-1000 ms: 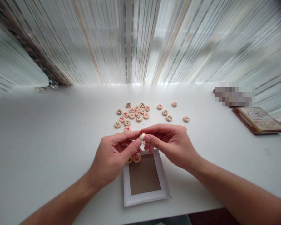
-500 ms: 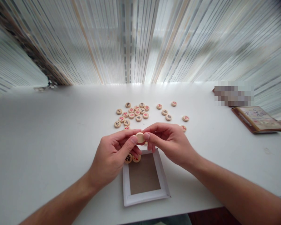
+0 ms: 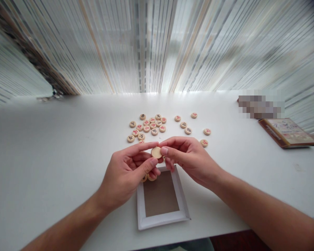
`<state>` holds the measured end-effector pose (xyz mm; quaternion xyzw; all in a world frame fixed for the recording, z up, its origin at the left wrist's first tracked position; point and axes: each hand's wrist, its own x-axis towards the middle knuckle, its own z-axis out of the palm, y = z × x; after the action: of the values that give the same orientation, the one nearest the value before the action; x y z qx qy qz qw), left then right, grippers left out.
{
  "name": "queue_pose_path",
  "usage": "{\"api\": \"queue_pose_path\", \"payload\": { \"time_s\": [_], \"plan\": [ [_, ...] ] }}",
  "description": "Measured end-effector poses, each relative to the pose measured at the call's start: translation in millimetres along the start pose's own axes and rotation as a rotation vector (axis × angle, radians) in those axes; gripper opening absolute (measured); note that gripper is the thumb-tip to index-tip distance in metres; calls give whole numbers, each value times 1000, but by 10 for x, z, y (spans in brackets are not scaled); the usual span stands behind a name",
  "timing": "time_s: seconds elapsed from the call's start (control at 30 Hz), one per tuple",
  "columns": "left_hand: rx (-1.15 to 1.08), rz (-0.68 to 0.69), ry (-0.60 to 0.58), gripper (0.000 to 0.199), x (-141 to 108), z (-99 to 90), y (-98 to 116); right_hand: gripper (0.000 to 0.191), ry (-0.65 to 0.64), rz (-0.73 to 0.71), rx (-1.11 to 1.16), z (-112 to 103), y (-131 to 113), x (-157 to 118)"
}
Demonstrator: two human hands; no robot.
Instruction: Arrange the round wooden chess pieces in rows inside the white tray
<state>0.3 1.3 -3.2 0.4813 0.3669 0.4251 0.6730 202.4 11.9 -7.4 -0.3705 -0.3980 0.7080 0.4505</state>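
Between my two hands is a round wooden Chinese chess piece (image 3: 156,152), its plain face toward me. My left hand (image 3: 129,170) pinches it from the left with thumb and fingers. From the right, my right hand (image 3: 189,158) grips its edge between thumb and forefinger. Just below lies a shallow white box (image 3: 163,219) with a brown bottom. Inside its far left corner are two chess pieces (image 3: 152,177), partly covered by my left fingers. Another piece behind my fingertips shows only in part.
Beyond my hands several loose chess pieces (image 3: 146,128) with red or black characters lie on the white table (image 3: 68,157). A few are spread to the right. A brown printed box lid or book (image 3: 288,132) rests at the right. Striped curtains (image 3: 157,45) hang behind.
The held chess piece has tipped so more of its plain face shows. My left thumb has slid lower and right, and my left fingers cover more of the pieces in the box.
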Motion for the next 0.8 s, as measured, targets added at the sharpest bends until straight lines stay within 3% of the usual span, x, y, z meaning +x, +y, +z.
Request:
{"api": "queue_pose_path", "payload": {
  "time_s": [0.4,0.6,0.8],
  "plan": [
    [43,54,24,27,-5,19,-28,34,-25,43,-81,-16,4,-25],
    [281,211,28,15,-34,-5,-103,42,13,89,-105,19,30,-45],
    [420,318,-4,19,-41,-2,-87,33,18,0,-191,63,-17,-48]
  ]
}}
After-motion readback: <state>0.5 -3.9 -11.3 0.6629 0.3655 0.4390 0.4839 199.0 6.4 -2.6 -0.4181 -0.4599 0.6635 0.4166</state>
